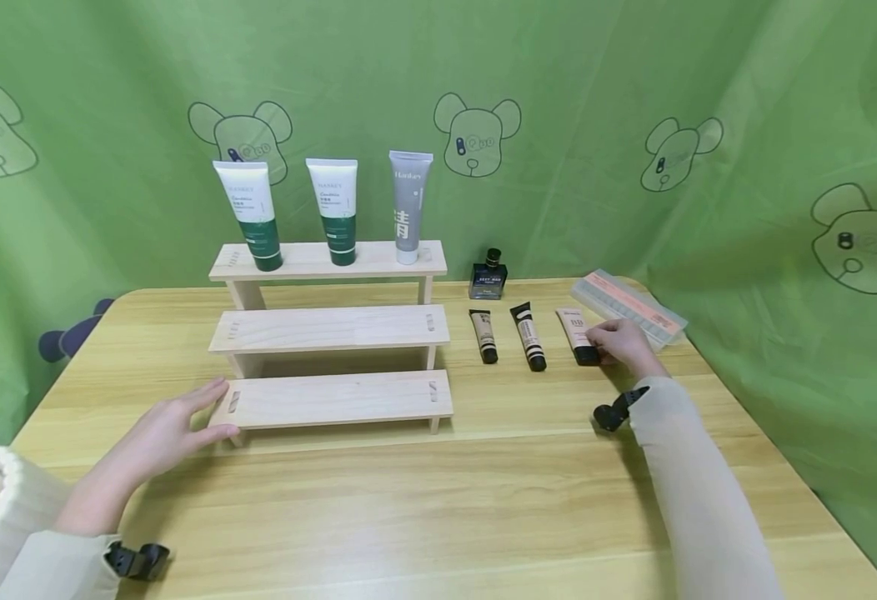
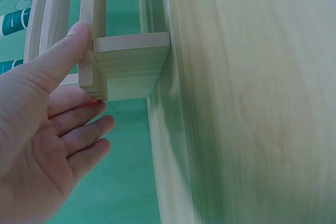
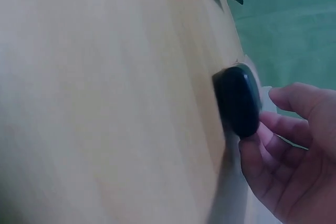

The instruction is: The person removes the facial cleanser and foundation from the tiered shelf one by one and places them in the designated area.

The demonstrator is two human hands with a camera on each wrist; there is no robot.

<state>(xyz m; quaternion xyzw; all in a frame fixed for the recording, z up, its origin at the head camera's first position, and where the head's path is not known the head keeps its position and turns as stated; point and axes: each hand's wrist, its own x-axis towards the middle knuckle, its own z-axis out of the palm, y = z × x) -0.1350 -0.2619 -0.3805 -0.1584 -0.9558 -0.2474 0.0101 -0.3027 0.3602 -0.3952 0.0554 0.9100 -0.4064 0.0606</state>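
Note:
A three-tier pale wooden display stand [image 1: 333,327] stands on the table. My left hand [image 1: 172,429] grips the left end of its lowest board [image 2: 93,77], thumb at the front edge and index finger round the corner; the other fingers extend loosely below in the left wrist view. My right hand [image 1: 622,343] is at the right side of a pale pink BB cream tube [image 1: 575,327] lying on the table. Its fingers touch beside the black cap [image 3: 239,100], with the thumb apart from the cap in the right wrist view.
Two white-and-green tubes [image 1: 333,208] and a grey tube [image 1: 408,204] stand on the top tier. Right of the stand are a dark bottle [image 1: 488,277], two small tubes [image 1: 528,337] and a clear plastic box [image 1: 633,304]. A white basket [image 1: 14,492] sits at the left.

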